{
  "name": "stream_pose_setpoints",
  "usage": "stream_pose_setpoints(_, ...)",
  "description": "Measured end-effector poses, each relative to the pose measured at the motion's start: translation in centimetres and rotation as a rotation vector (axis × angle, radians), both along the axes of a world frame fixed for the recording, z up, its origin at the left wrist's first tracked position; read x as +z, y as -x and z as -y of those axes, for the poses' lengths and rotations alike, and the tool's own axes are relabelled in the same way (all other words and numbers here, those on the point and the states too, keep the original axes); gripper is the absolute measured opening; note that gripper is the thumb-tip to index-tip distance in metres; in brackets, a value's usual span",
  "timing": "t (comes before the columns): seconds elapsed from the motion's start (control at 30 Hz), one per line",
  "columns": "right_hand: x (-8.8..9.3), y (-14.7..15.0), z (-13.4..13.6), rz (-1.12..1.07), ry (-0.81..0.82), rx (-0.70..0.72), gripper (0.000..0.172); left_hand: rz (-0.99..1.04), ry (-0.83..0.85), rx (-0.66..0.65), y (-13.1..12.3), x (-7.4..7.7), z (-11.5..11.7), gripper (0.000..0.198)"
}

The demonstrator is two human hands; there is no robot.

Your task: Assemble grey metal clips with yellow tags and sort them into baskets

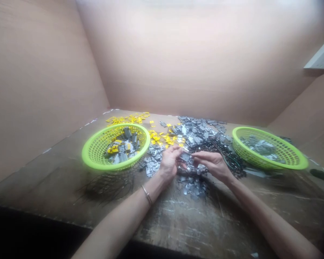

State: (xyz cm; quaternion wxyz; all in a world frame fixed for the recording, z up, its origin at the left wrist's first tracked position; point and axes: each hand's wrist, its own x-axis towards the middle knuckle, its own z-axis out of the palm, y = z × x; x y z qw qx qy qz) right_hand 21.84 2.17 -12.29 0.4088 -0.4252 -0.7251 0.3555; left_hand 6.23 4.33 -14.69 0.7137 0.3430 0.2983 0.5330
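2 green baskets: left basket [97, 163], right basket [286, 166]. 2 hands: left hand [169, 162], right hand [214, 163]. 1 bracelet [147, 194]. 1 white box [322, 55]. Grey parts [199, 133]: 1 heap + some in both baskets, too many & too blurred to count. Yellow parts [129, 118]: dozens, no exact no.

left basket [91, 153], right basket [291, 158] (both green), yellow clips [129, 118].
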Motion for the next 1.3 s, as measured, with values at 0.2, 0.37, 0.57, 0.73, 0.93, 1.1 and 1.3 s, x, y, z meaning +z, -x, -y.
stream_pose_setpoints(0.2, -0.4, 1.1, 0.7, -0.322, 0.248, -0.256, 0.032, -0.061, -0.033, 0.083, -0.4, 0.3, 0.2, 0.021)
stream_pose_setpoints(0.37, -0.1, 0.5, 0.7, -0.180, 0.164, -0.331, 0.024, -0.327, 0.011, -0.204, 0.1, 0.7, 0.5, 0.019)
stream_pose_setpoints(0.57, -0.1, 1.1, 1.2, -0.115, 0.115, -0.280, 0.020, -0.399, 0.004, -0.309, -0.1, 0.0, 1.0, 0.015)
stream_pose_setpoints(0.73, -1.1, 1.2, 0.9, -0.468, 0.349, -0.268, 0.024, -0.246, 0.029, -0.287, -0.2, 0.2, 1.1, 0.019)
stream_pose_setpoints(0.93, -2.0, 0.9, 0.2, -0.835, 0.726, -0.066, 0.019, -0.153, 0.024, -0.343, -0.2, 1.0, 1.5, 0.022)
stream_pose_setpoints(1.1, -3.0, 1.5, 0.3, -0.919, 0.759, 0.020, 0.013, -0.202, 0.011, -0.298, -0.4, 1.3, 1.8, 0.039)
stream_pose_setpoints(1.3, -2.2, 1.3, 0.2, -0.548, 0.641, -0.098, 0.019, -0.286, -0.039, -0.186, -0.8, 0.6, 1.7, 0.032)
